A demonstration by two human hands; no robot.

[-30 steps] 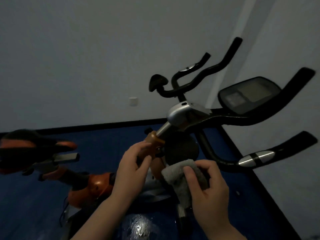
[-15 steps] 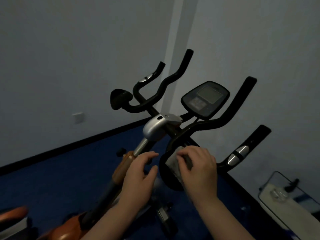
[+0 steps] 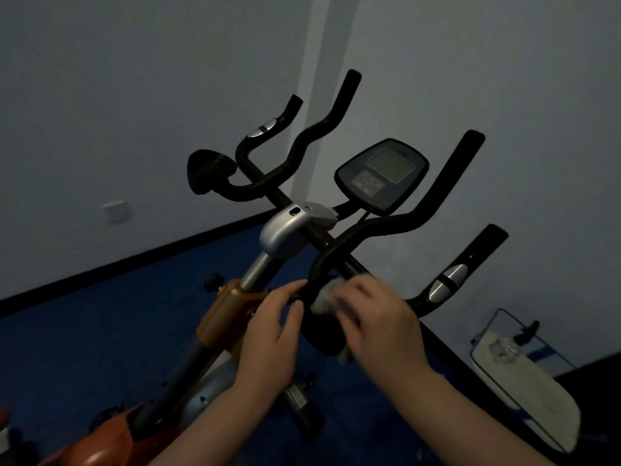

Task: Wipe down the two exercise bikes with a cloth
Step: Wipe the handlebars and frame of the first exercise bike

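An orange and black exercise bike (image 3: 232,307) fills the middle of the view, with black handlebars (image 3: 396,223), a silver stem cover (image 3: 285,227) and a console screen (image 3: 383,176). My right hand (image 3: 379,317) presses a grey cloth (image 3: 324,297) against the black elbow pad (image 3: 322,334) on the near handlebar. My left hand (image 3: 272,327) rests beside it, fingers curled, thumb and fingertips touching the pad's left edge. Most of the cloth is hidden under my right hand.
White walls meet in a corner behind the bike, with a wall socket (image 3: 116,211) at the left. The floor (image 3: 100,331) is blue. A white object with a black wire frame (image 3: 524,368) stands at the lower right near the wall.
The view has swung up and left to right, so the handlebars sit higher and more central. My right hand has carried the cloth up onto the elbow pad; my left hand followed to the pad's edge.
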